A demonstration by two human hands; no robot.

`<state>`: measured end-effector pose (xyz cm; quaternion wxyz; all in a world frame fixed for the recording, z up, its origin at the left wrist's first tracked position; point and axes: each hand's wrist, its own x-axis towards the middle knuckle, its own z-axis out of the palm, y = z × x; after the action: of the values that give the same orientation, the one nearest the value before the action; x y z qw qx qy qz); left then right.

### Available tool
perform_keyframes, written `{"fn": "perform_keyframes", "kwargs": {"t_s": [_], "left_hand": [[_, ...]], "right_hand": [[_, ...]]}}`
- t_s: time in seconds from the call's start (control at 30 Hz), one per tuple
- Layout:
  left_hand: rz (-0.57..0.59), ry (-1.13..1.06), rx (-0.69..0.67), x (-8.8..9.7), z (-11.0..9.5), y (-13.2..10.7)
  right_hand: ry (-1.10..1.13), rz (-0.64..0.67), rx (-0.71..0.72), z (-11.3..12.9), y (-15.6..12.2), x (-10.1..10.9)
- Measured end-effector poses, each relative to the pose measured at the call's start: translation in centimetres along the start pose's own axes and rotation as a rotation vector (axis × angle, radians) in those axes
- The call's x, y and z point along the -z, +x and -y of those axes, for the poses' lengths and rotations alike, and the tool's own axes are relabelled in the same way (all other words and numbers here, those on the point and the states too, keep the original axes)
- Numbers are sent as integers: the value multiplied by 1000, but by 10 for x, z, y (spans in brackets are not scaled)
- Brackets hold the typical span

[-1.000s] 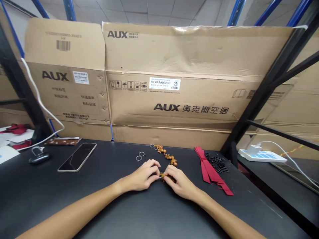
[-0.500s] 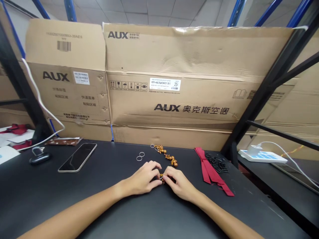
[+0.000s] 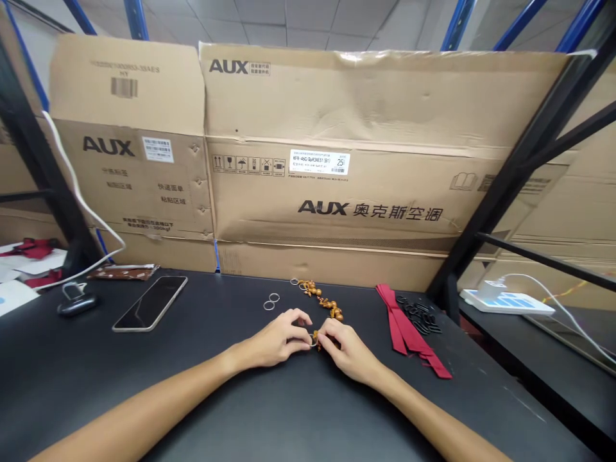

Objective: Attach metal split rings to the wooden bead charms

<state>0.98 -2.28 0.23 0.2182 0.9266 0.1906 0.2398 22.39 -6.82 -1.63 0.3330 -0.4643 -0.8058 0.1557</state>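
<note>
The left hand pinches a metal ring, the right hand grips a brown ornament, both hands nearly closed

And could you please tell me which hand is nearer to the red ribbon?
Right: the right hand is left of the red ribbon, apart from it; the left hand is farther left, beyond the right hand.

From where I stand, tall cardboard panels printed AUX fill twelve o'clock, along the far edge of a black tabletop. Black metal posts slant at ten and two; blue uprights rise at eleven and one, beneath a pale, panelled ceiling.
</note>
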Motion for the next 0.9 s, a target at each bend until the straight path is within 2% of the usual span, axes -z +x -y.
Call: {"fn": "perform_keyframes", "kwargs": {"t_s": [0.13,0.37,0.67,0.9], "left_hand": [[-3,13,12,0,-3,-1],[-80,92,-9,-4,-7,-2],[-13,-25,4,2,-4,0],[-60,41,14,-2,-8,0]], "right_hand": [[41,9,4,0,0,1],[49,10,46,8,-1,-1],[1,-30,31,3,0,0],[25,-26,44,9,0,3]]}}
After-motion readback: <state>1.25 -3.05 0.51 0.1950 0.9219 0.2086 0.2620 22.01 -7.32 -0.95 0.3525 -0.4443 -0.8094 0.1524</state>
